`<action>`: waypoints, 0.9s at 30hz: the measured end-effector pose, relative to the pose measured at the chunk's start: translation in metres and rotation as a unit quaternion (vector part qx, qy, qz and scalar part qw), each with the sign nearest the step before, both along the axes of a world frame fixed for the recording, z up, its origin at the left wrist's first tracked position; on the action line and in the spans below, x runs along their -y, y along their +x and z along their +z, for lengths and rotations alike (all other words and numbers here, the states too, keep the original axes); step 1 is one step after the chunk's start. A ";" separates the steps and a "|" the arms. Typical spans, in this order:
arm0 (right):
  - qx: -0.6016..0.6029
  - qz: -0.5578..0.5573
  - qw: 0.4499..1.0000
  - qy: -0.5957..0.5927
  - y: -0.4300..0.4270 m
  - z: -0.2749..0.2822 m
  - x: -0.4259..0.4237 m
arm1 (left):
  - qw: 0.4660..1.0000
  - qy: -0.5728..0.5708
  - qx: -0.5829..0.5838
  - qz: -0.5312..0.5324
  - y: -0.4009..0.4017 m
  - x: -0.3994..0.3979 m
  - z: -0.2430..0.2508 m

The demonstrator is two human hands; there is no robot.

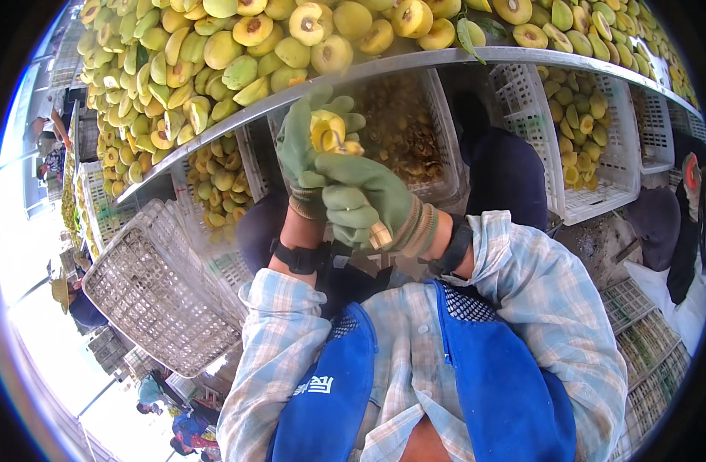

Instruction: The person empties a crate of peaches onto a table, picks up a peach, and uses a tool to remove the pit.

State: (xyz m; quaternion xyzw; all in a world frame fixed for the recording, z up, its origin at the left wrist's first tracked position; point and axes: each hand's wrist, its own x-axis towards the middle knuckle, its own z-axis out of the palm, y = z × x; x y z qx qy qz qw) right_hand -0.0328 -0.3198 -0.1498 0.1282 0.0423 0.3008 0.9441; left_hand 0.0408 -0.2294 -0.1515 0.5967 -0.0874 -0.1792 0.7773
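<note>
My left hand (300,144), in a green coated glove, holds a yellow stone-fruit half (325,130) with its hollowed cut face showing. My right hand (367,193), gloved alike, is closed around a small pitting tool with a wooden handle (380,235). The handle's end sticks out below the fist. The tool's metal tip lies at the fruit's cut side, with a bit of yellow flesh (353,148) on it; its exact shape is blurred. Both hands are close together above my lap, just before the metal table edge (387,64).
Halved fruit (226,58) is heaped on the table. Under its edge stand a crate of brown pits and scraps (413,133) and white crates of fruit halves (581,130) (220,179). An empty plastic crate (162,289) leans at left. Other people (79,300) are farther left.
</note>
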 end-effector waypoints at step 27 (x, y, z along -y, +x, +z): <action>-0.105 -0.021 0.908 -0.405 -0.001 0.012 0.022 | 0.650 0.671 0.344 0.092 0.110 -0.051 0.023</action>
